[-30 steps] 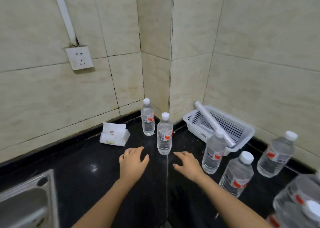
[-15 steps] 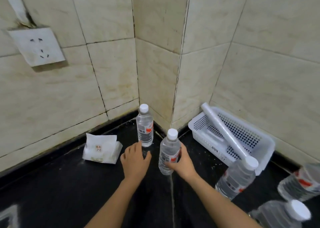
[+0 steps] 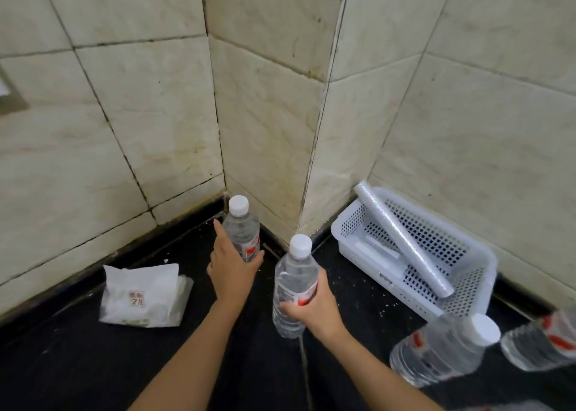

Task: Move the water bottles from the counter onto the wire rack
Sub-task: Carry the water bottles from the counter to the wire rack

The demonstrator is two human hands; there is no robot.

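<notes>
Clear water bottles with white caps and red-and-white labels stand on the black counter [image 3: 78,364]. My right hand [image 3: 314,312] is wrapped around the near bottle [image 3: 294,281], which tilts slightly. My left hand [image 3: 232,262] closes on the far bottle [image 3: 241,228] standing in the corner by the tiled wall. Two more bottles sit at the lower right, one [image 3: 442,346] in front and one [image 3: 542,339] cut by the frame edge. No wire rack is in view.
A white perforated plastic basket [image 3: 467,289] with a rolled clear sheet [image 3: 402,239] in it sits against the right wall. A white tissue pack [image 3: 143,295] lies on the counter to the left. Tiled walls meet in the corner behind the bottles.
Both hands reached forward; the right hand took hold of the near bottle and tilted it, and the left hand moved up to and closed around the far corner bottle. The view moved closer.
</notes>
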